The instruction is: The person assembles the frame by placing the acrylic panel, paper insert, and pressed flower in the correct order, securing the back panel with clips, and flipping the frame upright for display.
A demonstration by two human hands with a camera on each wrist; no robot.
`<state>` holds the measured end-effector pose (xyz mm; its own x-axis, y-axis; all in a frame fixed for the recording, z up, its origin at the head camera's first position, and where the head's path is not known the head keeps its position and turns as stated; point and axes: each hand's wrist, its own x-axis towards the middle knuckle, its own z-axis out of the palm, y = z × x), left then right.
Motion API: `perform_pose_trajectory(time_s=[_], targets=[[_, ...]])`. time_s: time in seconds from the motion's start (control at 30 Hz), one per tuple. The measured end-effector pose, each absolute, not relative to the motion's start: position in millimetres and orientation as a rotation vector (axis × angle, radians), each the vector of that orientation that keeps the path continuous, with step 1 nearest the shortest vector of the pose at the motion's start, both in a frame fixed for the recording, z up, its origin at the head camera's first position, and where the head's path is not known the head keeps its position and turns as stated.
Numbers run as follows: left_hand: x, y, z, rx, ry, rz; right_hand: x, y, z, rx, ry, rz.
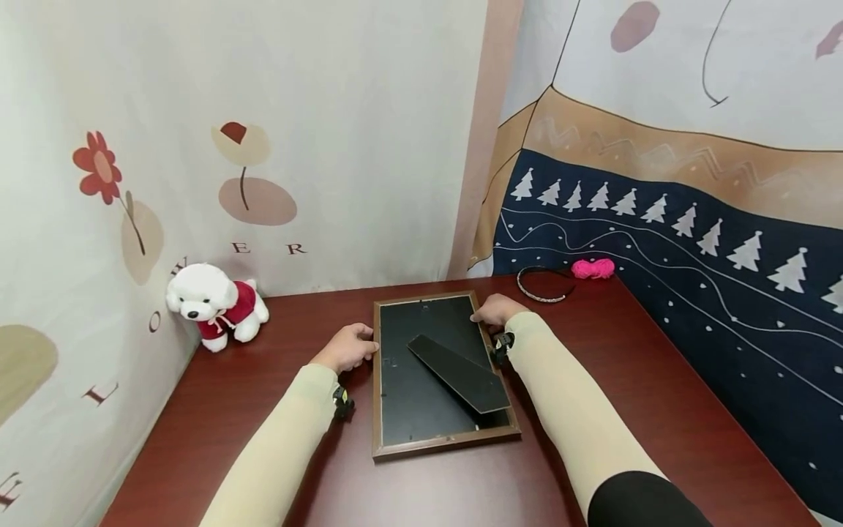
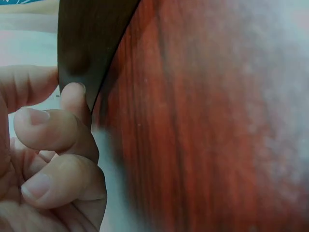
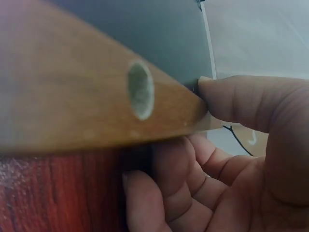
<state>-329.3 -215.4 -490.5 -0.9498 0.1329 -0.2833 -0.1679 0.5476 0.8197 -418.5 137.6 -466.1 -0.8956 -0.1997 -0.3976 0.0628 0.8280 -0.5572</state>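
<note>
A picture frame [image 1: 428, 380] with a brown wooden rim lies back side up between my hands, its black stand [image 1: 457, 373] slanting across the black backing. My left hand [image 1: 347, 348] pinches the left rim between thumb and fingers; in the left wrist view the fingertips meet the frame's dark edge [image 2: 87, 43]. On the other side my right hand [image 1: 498, 310] holds the right rim near the far corner. The right wrist view shows the thumb on top of the wooden edge [image 3: 96, 96] and curled fingers beneath it. The frame's front is hidden.
A white plush dog [image 1: 204, 289] in a red top sits at the back left. At the far right lie a headband [image 1: 543, 296] and a bright pink bundle of yarn [image 1: 593, 268]. Patterned cloths [image 1: 369, 146] stand behind the reddish-brown table [image 1: 316, 315].
</note>
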Motion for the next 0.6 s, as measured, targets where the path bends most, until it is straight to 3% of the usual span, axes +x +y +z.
perform_pose_trajectory(time_s=[0.6], targets=[[-362.0, -212.8, -487.7, -0.114, 2.451, 1.373, -411.6, 147.4, -466.1, -0.027, 2.41, -1.016]])
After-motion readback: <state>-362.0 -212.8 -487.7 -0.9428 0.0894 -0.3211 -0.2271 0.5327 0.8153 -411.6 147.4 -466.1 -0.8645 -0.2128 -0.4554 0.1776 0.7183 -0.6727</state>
